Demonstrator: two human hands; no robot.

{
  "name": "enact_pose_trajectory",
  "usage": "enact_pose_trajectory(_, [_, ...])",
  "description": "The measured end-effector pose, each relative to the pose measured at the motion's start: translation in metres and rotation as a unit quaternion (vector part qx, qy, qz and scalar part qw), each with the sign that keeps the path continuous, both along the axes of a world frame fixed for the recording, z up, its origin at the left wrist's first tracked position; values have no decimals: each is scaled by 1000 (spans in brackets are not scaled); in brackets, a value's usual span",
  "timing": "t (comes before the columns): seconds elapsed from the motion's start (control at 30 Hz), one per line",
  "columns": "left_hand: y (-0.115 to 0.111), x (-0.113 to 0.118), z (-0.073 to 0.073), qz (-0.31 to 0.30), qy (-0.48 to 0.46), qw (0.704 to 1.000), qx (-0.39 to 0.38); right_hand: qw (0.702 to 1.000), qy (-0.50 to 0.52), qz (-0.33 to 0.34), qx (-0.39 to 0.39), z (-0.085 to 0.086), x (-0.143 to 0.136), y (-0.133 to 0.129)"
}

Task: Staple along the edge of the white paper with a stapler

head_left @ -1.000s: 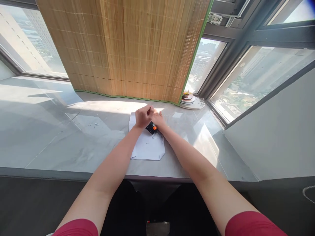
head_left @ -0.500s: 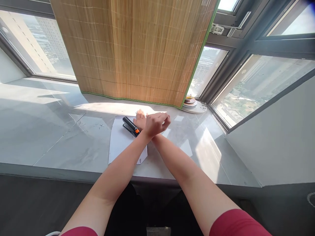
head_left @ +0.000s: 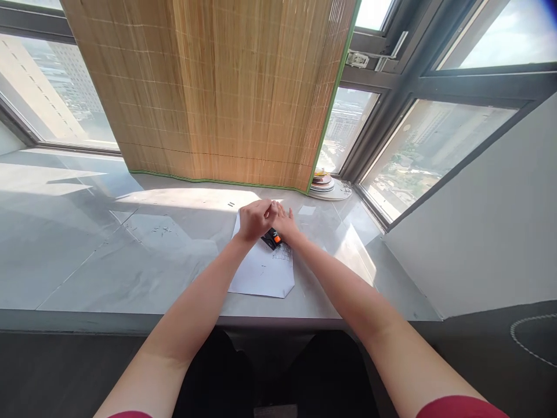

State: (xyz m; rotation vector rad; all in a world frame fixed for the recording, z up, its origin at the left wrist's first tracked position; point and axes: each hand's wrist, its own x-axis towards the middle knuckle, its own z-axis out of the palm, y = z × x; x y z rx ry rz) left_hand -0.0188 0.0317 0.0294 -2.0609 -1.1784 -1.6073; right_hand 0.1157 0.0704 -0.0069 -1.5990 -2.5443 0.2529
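Observation:
My left hand (head_left: 256, 220) is curled closed above the paper, its fingertips close to my right hand; whatever they may pinch is hidden. Flat and with fingers spread, my right hand (head_left: 285, 223) rests at the upper right of the paper, beside the stapler. The black stapler (head_left: 270, 239) with an orange patch lies on the white paper (head_left: 261, 273), partly covered by both hands. Dark marks or loose staples show on the sheet near its right edge. Which hand touches the stapler, I cannot tell.
Small staple pieces (head_left: 231, 204) lie beyond the paper, and more loose staples (head_left: 163, 231) are scattered left on the grey tiled ledge (head_left: 108, 278). A bamboo blind (head_left: 209, 98) hangs behind. A stack of plates or discs (head_left: 324, 187) sits at the window corner.
My arms have uncrossed: the left hand has come back to the left and the right hand has moved right. The paper and stapler have shifted right along the ledge.

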Motion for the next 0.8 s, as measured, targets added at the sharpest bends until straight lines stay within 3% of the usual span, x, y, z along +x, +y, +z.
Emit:
enact_pose_trajectory(0.1, [12, -2, -8, -2, -9, 994, -110, 995, -38, -86, -18, -7, 22, 6])
enact_pose_trajectory(0.27, [30, -1, -22, -67, 30, 972, -223, 996, -50, -78, -14, -14, 40, 15])
enact_pose_trajectory(0.43, [38, 0, -33, -208, 19, 925, -317, 997, -35, -67, -4, -15, 42, 18])
enact_pose_trajectory(0.53, [40, -1, -36, -250, -7, 907, -338, 997, -26, -66, -7, -15, 42, 19])
enact_pose_trajectory(0.8, [45, 0, -40, -254, -33, 898, -357, 998, 1, -56, 20, -23, 45, 25])
